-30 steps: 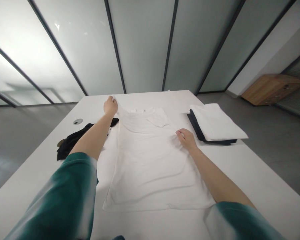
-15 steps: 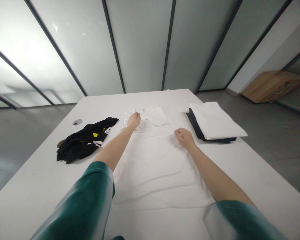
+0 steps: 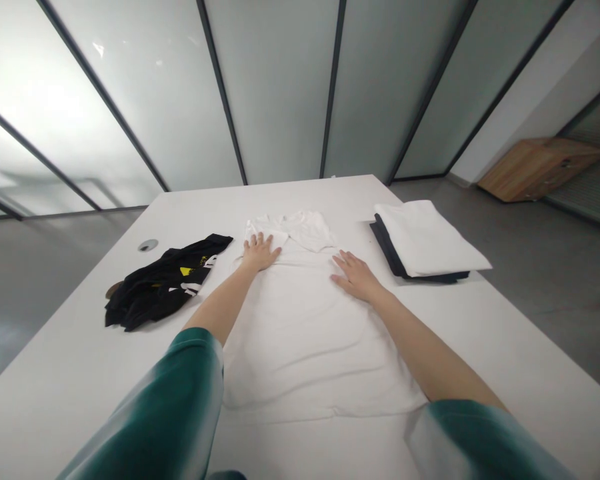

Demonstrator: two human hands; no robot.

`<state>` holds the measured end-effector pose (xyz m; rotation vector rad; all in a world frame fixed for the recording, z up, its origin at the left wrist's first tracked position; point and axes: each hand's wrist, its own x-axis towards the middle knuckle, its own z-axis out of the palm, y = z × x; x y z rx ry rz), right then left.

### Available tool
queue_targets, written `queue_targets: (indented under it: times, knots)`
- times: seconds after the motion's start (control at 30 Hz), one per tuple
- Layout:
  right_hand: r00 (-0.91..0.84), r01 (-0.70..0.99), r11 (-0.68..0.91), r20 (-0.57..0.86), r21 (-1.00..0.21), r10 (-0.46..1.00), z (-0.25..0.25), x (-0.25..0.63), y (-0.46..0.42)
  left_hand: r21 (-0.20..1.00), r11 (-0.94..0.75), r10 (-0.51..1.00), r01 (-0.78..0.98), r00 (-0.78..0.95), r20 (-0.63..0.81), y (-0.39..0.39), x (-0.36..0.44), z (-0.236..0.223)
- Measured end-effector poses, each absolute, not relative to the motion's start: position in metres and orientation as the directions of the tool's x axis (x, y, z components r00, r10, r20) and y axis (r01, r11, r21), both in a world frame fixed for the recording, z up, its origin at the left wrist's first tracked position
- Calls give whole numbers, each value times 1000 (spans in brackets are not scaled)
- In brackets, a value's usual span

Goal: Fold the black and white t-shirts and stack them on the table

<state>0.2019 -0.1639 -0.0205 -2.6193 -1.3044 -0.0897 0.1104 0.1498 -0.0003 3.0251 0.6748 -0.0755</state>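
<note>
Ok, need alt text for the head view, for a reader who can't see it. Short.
A person's left hand and right hand rest open and flat on a white T-shirt spread on a white table. A crumpled black garment lies left of the shirt; a folded white stack on dark cloth lies to its right.

1. The left hand lies flat, palm down, its fingers spread and pointing forward.
2. The right hand lies flat as well, palm down, its fingers splayed and angled inward.
3. The bare left forearm and right forearm reach forward and converge, wrists straight, emerging from a green sleeve on each arm.
</note>
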Motion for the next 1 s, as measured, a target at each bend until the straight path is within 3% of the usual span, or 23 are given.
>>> queue_targets:
  times: [0.13,0.43,0.7,1.0]
  knots:
    - [662,746,-660,-5,-90,750,-18,194,-157,29,-906,420,422,905,-67,158,115,1]
    - [690,716,-694,-69,-74,720,-11,194,-146,19,-915,401,404,912,-86,161,122,7]
    - [688,717,-693,-88,-75,721,-8,201,-136,34,-901,431,432,887,166,144,94,20]
    - [687,727,-683,38,-74,726,-8,192,-132,31,-924,380,380,925,-20,128,16,7]
